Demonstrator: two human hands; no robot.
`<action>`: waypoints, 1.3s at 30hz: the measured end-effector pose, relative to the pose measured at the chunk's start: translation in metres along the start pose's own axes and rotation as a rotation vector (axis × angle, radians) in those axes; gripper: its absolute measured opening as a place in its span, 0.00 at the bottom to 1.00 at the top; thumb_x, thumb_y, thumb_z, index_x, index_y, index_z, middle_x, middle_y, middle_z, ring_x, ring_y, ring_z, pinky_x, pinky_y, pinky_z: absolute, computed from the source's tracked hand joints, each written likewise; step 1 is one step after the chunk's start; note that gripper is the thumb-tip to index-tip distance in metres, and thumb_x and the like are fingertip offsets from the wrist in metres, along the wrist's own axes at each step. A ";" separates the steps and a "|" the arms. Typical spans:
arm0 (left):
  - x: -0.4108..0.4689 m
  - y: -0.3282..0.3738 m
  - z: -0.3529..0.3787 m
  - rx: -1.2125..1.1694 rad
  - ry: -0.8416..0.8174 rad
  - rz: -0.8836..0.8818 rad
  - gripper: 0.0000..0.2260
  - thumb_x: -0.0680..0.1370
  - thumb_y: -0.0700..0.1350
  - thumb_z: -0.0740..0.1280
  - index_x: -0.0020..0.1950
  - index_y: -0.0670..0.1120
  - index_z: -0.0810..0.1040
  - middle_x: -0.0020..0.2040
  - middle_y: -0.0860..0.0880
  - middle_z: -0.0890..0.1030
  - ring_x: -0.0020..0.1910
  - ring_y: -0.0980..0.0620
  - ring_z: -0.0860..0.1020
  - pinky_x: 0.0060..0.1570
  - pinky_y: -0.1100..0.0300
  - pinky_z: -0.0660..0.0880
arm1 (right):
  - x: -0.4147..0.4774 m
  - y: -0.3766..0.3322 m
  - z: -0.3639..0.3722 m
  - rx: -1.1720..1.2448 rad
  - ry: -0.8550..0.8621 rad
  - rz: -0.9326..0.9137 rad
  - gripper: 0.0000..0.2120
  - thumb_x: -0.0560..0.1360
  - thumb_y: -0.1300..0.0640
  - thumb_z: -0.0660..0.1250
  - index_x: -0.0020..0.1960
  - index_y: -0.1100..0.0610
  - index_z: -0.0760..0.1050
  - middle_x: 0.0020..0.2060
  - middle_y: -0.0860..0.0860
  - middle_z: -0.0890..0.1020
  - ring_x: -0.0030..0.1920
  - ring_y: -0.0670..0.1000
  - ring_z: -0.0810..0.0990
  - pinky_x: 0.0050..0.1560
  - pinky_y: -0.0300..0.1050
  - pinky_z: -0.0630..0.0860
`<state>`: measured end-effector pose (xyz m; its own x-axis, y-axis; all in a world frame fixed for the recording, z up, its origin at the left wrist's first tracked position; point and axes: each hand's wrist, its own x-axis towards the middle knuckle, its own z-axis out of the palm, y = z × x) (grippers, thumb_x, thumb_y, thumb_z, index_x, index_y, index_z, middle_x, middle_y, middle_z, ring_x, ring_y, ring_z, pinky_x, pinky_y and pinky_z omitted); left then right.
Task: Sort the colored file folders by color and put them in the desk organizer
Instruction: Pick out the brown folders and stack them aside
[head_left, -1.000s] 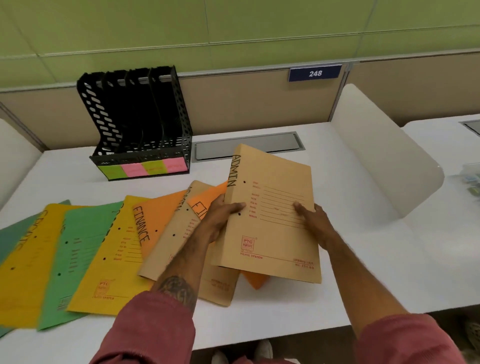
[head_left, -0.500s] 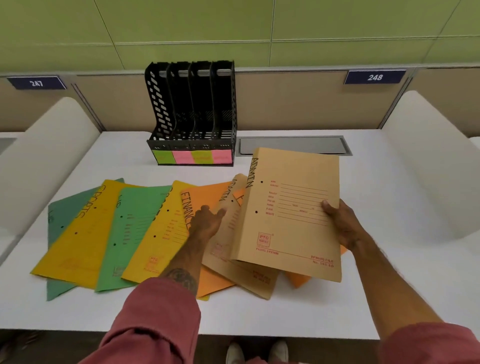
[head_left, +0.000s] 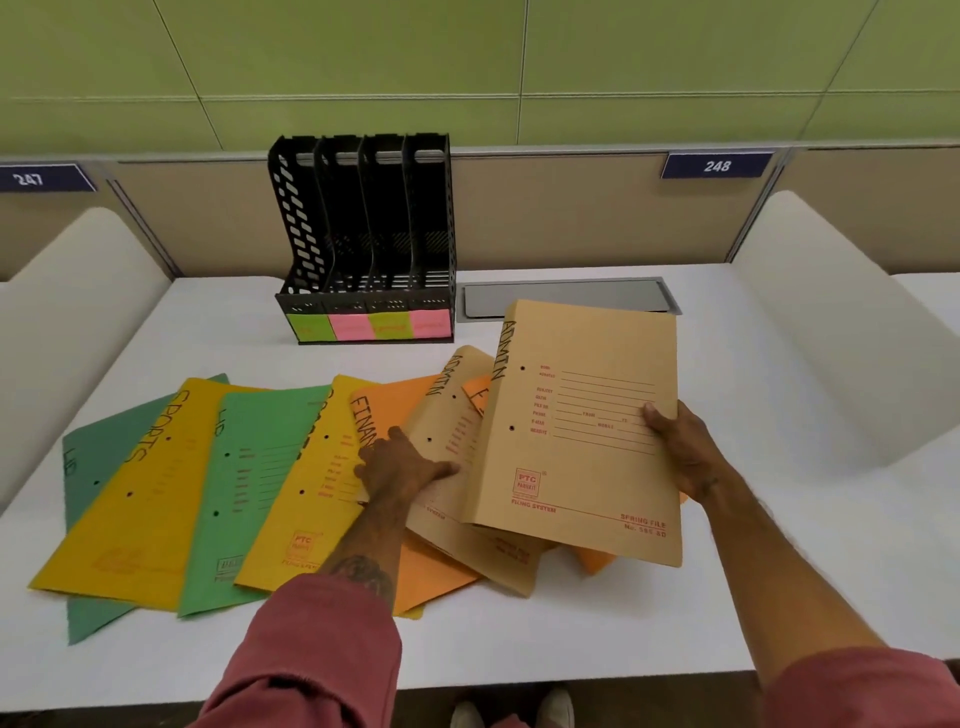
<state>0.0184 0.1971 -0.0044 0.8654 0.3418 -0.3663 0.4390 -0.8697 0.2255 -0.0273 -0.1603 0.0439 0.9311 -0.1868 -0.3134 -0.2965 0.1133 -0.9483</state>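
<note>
The tan ADMIN folder (head_left: 582, 431) tilts up off the fanned folders (head_left: 260, 467), its edge pinched by the right hand (head_left: 680, 452). The left hand (head_left: 400, 465), fingers spread, presses the second tan folder (head_left: 452, 400), probably to pair them. The black organizer (head_left: 363, 234) stands behind on the surface (head_left: 779, 467).

A white desk (head_left: 789, 561) stands against a beige partition (head_left: 561, 218) under a green panelled wall (head_left: 571, 57). White dividers rise at the left (head_left: 78, 322) and the right (head_left: 841, 332). Blue number plates (head_left: 717, 166) hang on the far partition, and a grey metal hatch (head_left: 566, 296) lies in the desk.
</note>
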 end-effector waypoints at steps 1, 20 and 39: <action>0.002 -0.003 -0.007 -0.067 0.014 0.008 0.44 0.59 0.71 0.76 0.62 0.44 0.70 0.60 0.42 0.78 0.59 0.41 0.75 0.52 0.50 0.76 | 0.000 -0.002 0.004 -0.002 -0.002 -0.005 0.19 0.79 0.49 0.66 0.68 0.53 0.72 0.57 0.55 0.84 0.54 0.61 0.84 0.53 0.66 0.80; 0.026 -0.137 -0.182 -0.855 0.308 0.131 0.29 0.71 0.58 0.75 0.67 0.47 0.75 0.55 0.44 0.83 0.45 0.44 0.84 0.46 0.47 0.82 | 0.020 -0.033 0.062 -0.084 -0.038 -0.128 0.17 0.78 0.47 0.67 0.64 0.51 0.74 0.56 0.53 0.84 0.51 0.58 0.85 0.51 0.64 0.81; -0.004 -0.055 -0.126 -1.159 -0.177 0.268 0.18 0.77 0.50 0.72 0.62 0.44 0.73 0.48 0.43 0.86 0.42 0.44 0.86 0.36 0.52 0.81 | -0.002 -0.042 0.127 0.053 -0.106 -0.113 0.14 0.81 0.51 0.64 0.64 0.54 0.73 0.56 0.54 0.84 0.53 0.58 0.85 0.53 0.64 0.81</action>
<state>0.0212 0.2884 0.0988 0.9572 0.0665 -0.2818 0.2846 -0.0373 0.9579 0.0100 -0.0411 0.0906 0.9760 -0.0976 -0.1948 -0.1791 0.1495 -0.9724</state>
